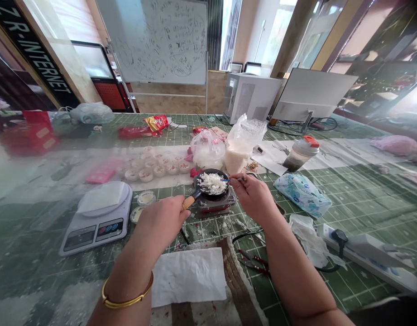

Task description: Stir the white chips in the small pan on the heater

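Observation:
A small black frying pan with a wooden handle sits on a little hot plate. White flakes or chunks fill the pan. Wrapped round the pan's handle is my left hand, closed. My right hand pinches a thin blue stick whose tip reaches into the white chunks from the right. What the far end of the stick looks like is hidden by my fingers.
A kitchen scale stands left, several small clear cups behind it. A bag of white granules, a shaker bottle, a wipes pack and a power strip lie right. Pliers and white paper are in front.

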Demonstrator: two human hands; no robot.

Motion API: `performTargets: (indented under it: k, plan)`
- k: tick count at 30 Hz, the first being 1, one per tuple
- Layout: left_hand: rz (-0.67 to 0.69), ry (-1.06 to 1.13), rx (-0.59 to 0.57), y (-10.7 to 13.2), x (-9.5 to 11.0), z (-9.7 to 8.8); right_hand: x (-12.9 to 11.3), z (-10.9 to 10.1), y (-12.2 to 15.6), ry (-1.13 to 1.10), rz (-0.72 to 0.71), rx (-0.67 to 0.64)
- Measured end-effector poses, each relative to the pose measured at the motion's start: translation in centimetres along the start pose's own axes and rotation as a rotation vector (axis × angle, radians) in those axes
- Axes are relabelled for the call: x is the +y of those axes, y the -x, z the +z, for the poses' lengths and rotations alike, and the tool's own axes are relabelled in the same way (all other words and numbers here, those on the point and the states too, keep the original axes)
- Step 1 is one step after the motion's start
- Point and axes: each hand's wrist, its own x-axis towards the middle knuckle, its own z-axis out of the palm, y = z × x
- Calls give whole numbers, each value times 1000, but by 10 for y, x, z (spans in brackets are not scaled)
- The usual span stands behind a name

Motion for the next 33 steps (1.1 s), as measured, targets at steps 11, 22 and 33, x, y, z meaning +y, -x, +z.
performTargets:
  k: [11, 22, 33]
  plan:
    - [9, -5, 14, 2, 0, -1, -3, 2, 2, -148, 14, 50]
    - [18, -5, 6, 2, 0, -3, -6, 17, -3, -183, -18, -2]
    - [11, -2, 2, 1, 1, -4, -12, 15, 3, -157, -87, -64]
